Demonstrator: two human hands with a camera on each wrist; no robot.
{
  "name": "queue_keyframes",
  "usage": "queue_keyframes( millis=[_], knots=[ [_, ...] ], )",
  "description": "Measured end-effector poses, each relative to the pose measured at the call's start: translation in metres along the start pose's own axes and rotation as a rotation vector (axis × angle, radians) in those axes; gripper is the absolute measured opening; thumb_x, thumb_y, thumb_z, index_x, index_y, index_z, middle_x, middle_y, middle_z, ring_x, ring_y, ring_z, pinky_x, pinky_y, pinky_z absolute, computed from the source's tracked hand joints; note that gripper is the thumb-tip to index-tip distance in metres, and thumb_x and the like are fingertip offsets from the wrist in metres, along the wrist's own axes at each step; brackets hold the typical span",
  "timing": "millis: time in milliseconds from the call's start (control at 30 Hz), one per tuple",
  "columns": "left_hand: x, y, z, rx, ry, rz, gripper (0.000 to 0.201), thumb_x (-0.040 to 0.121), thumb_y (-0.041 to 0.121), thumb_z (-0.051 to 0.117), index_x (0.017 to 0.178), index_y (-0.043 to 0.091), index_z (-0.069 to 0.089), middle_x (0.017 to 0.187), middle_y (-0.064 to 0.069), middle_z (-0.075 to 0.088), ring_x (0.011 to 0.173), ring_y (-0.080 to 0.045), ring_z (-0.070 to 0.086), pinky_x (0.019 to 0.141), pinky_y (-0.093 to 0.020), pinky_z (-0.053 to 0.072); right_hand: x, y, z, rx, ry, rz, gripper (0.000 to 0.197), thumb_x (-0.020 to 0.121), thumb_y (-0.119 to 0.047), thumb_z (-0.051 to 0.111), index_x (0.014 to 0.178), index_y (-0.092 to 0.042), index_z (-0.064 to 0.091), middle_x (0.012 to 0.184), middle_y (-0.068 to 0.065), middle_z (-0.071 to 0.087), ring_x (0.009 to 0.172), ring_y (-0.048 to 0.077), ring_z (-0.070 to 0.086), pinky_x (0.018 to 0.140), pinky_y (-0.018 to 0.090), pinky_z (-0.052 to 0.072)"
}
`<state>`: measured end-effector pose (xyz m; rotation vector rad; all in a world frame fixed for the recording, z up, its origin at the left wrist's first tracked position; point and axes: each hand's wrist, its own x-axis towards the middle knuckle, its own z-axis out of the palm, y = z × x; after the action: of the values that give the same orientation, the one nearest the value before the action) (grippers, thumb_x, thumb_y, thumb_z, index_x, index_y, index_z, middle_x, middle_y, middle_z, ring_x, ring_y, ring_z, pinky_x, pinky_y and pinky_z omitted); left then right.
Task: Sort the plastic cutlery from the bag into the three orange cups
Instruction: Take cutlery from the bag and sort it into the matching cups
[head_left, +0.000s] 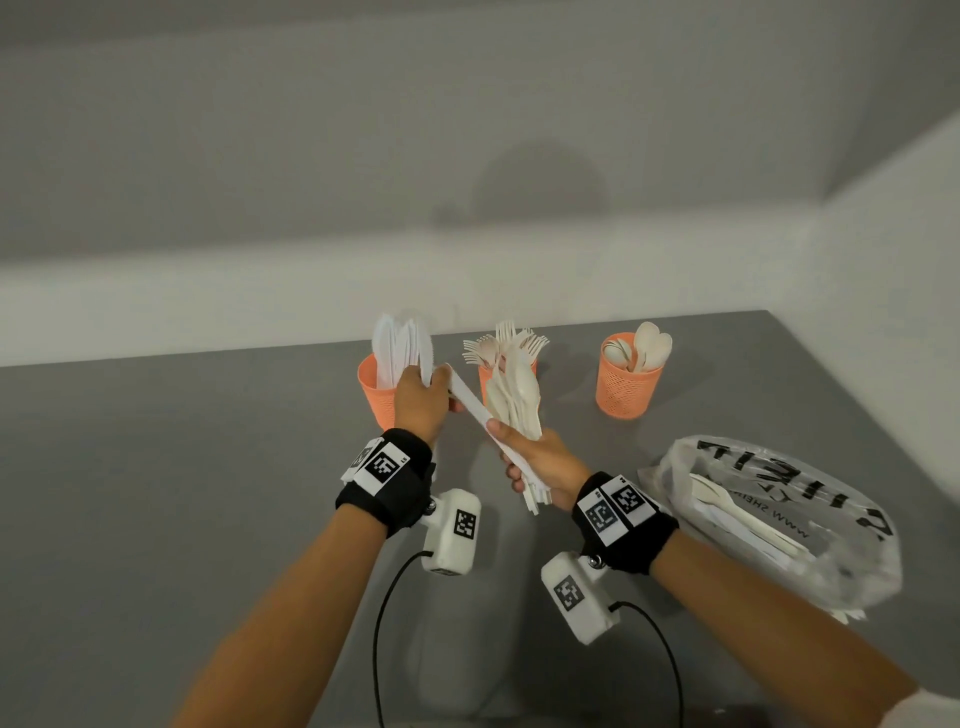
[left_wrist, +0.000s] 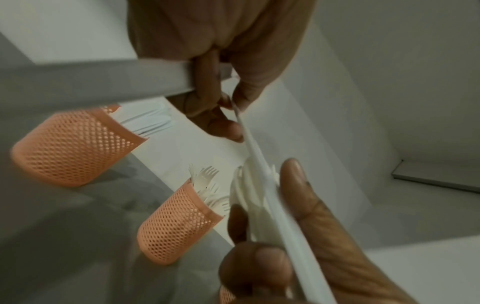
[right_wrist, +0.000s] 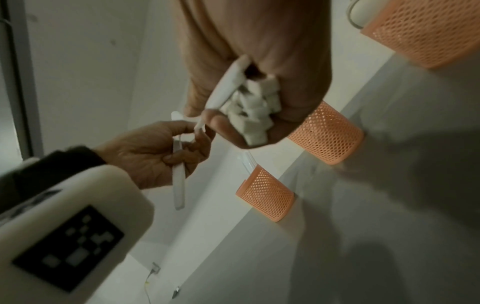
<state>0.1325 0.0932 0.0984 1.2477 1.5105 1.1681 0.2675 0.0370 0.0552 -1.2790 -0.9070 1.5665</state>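
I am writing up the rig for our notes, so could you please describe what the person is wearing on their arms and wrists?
Both forearms are bare, with no sleeves. Each wrist carries a black fabric band, the left band and the right band, each with white tags printed with black square codes. Under each wrist hangs a white rounded camera housing, left and right, also bearing a black code, with a thin black cable trailing toward the person.
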Motion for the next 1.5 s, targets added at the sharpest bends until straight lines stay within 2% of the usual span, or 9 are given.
queue_keyframes(
  millis=[100,233,433,667,800,967,1100,1233,1500],
  knots=[
    [-0.003,-0.008,0.000,-0.081,0.037,-0.026,0.021,0.097,0.024,0.044,0.091,0.005,0.051,0.062,-0.004,0.054,0.038,-0.002,0.052,0.037,-0.014,0.034,0.004,0.001,0.000,0.036,0.040,-0.046,0.023,0.082,-0.031,0.069,0.083,-0.012,0.057,0.058,0.001,0.040,0.038,0.007,0.038,0.037,0.017,0.035],
    [-0.025,-0.014,0.006,-0.188,-0.048,-0.080,0.026,0.092,0.033,0.054,0.074,0.016,0.056,0.065,0.002,0.053,0.041,-0.004,0.041,0.037,-0.014,0.030,0.008,0.000,0.002,0.084,0.098,-0.090,0.020,0.082,-0.028,0.070,0.082,-0.014,0.056,0.054,-0.002,0.040,0.037,0.007,0.037,0.037,0.017,0.033],
    [-0.045,-0.022,0.022,-0.394,-0.108,-0.209,0.020,0.092,0.027,0.056,0.080,0.011,0.055,0.053,0.005,0.041,0.033,-0.001,0.030,0.034,-0.014,0.026,0.006,0.003,0.010,-0.014,0.083,-0.175,0.012,0.083,-0.030,0.069,0.082,-0.020,0.062,0.048,-0.005,0.051,0.040,0.009,0.042,0.039,0.020,0.036],
    [-0.027,-0.017,0.014,-0.387,0.113,-0.219,0.036,0.100,0.027,0.035,0.067,0.016,0.043,0.052,0.001,0.054,0.047,-0.012,0.048,0.056,-0.026,0.038,0.006,0.012,0.006,-0.175,0.133,-0.217,0.010,0.093,-0.027,0.055,0.084,-0.025,0.052,0.058,0.000,0.051,0.039,0.009,0.042,0.037,0.020,0.033],
    [-0.016,-0.005,0.003,-0.418,0.083,-0.147,0.024,0.098,0.021,0.040,0.075,0.017,0.044,0.037,0.007,0.037,0.033,-0.010,0.038,0.040,-0.022,0.041,0.011,0.020,-0.005,-0.401,0.187,-0.326,0.012,0.088,-0.026,0.062,0.085,-0.034,0.054,0.070,-0.006,0.060,0.060,0.016,0.057,0.058,0.031,0.046],
    [-0.011,0.018,0.002,-0.107,-0.046,0.059,0.009,0.088,0.014,0.059,0.079,0.019,0.060,0.041,0.011,0.039,0.031,-0.003,0.032,0.034,-0.013,0.026,0.009,0.017,-0.013,-0.619,0.261,-0.368,0.028,0.087,-0.032,0.061,0.111,-0.018,0.059,0.098,0.003,0.068,0.090,0.022,0.062,0.082,0.036,0.050],
    [-0.010,0.026,0.009,-0.047,-0.142,0.200,0.017,0.084,0.012,0.066,0.101,0.009,0.066,0.065,-0.004,0.053,0.037,0.002,0.046,0.039,-0.008,0.035,0.002,0.011,-0.012,-0.595,0.187,-0.337,0.022,0.089,-0.030,0.059,0.109,-0.022,0.056,0.080,-0.001,0.063,0.064,0.018,0.058,0.061,0.028,0.047],
    [-0.005,0.025,0.013,-0.024,-0.141,0.242,0.007,0.083,0.005,0.065,0.080,0.011,0.064,0.076,-0.001,0.063,0.069,-0.006,0.058,0.065,-0.012,0.047,-0.001,0.009,-0.015,-0.406,0.063,-0.192,0.011,0.090,-0.027,0.058,0.099,-0.026,0.051,0.063,-0.003,0.050,0.044,0.010,0.045,0.039,0.019,0.036],
    [-0.008,0.018,0.012,-0.035,-0.075,0.162,0.017,0.093,0.009,0.051,0.077,0.011,0.055,0.055,-0.004,0.048,0.034,0.000,0.045,0.036,-0.010,0.033,-0.007,0.001,-0.014,-0.060,-0.031,-0.086,0.014,0.088,-0.028,0.063,0.098,-0.022,0.057,0.059,-0.003,0.042,0.038,0.004,0.037,0.036,0.016,0.032]
  ],
)
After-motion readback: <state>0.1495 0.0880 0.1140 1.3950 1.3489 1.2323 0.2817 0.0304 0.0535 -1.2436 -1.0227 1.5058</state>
